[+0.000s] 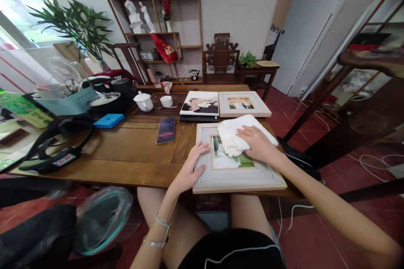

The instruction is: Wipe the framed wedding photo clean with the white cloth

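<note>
A pale wooden picture frame (240,180) lies flat at the table's front edge, right before me. It holds an outdoor photo, partly covered by a folded white towel (235,132). My right hand (257,143) is pressed onto the towel, gripping it against the upper right part of the frame. On the frame's left border rests my left hand (192,166), its fingers stretched out and thumb apart. Behind it lie a second picture frame (265,109) and a white-covered photo album (198,103) on a black one.
Left on the wooden table (126,168) are a blurred-out phone (166,130), a blue box (109,120), a black headset (63,143), a white teapot (143,101) and a cup (166,101). A lined bin (104,218) stands below, left. A dark chair (353,122) is at right.
</note>
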{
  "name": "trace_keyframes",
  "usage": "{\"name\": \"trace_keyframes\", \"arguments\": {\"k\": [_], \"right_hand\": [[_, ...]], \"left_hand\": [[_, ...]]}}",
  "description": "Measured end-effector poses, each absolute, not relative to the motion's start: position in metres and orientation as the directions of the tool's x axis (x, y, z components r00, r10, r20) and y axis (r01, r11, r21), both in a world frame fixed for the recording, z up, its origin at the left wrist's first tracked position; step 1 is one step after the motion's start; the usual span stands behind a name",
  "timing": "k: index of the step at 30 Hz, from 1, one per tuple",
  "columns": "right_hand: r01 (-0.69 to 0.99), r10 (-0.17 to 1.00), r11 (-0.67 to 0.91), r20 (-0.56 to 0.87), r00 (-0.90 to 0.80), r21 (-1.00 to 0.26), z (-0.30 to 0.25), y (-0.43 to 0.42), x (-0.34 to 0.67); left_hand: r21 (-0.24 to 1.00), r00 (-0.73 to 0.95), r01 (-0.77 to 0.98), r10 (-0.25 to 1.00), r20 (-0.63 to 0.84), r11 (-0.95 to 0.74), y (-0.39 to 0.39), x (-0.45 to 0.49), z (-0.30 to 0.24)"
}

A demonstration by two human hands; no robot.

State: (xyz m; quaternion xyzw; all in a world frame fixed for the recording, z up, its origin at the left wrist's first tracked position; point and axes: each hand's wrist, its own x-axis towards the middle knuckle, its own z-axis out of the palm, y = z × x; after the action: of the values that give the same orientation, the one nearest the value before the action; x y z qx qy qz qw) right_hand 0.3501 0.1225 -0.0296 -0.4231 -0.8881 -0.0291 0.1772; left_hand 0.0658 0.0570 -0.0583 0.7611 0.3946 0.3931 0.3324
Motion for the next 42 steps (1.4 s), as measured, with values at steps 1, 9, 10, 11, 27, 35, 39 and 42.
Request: {"name": "trace_keyframes", "arguments": {"k": [1,9,10,11,27,35,39,42], "right_hand": [[0.738,0.727,0.665,0.323,-0.605,-0.114,-0.03,0.114,0.348],[0.573,0.604,0.794,0.159,-0.781,-0.203,0.001,0.038,0.339],[0.586,0.615,0.787,0.166,-0.771,-0.194,0.002,0.042,0.341],[0.607,0.633,0.774,0.181,-0.753,-0.181,0.0,0.05,0.344],[0.391,0.48,0.815,0.122,-0.869,-0.427,-0.006,0.095,0.376],[0.649,0.691,0.722,0.217,-0.689,-0.24,0.01,0.09,0.397],[0.773,0.751,0.625,0.358,-0.555,-0.11,-0.008,0.129,0.387],[0.802,0.78,0.587,0.343,-0.523,-0.111,-0.02,0.139,0.371]], "left_hand": [[0.806,0.39,0.356,0.859,0.331,-0.472,0.056,0.067,-0.059],[0.796,0.386,0.397,0.87,0.308,-0.458,0.064,0.066,-0.063],[0.798,0.395,0.397,0.869,0.297,-0.453,0.065,0.065,-0.063],[0.8,0.406,0.398,0.868,0.286,-0.45,0.066,0.064,-0.063],[0.783,0.376,0.402,0.865,0.332,-0.475,0.068,0.062,-0.061],[0.805,0.363,0.348,0.861,0.357,-0.48,0.073,0.063,-0.061],[0.791,0.392,0.35,0.846,0.362,-0.501,0.072,0.062,-0.064],[0.765,0.425,0.395,0.839,0.339,-0.509,0.072,0.061,-0.066]]}}
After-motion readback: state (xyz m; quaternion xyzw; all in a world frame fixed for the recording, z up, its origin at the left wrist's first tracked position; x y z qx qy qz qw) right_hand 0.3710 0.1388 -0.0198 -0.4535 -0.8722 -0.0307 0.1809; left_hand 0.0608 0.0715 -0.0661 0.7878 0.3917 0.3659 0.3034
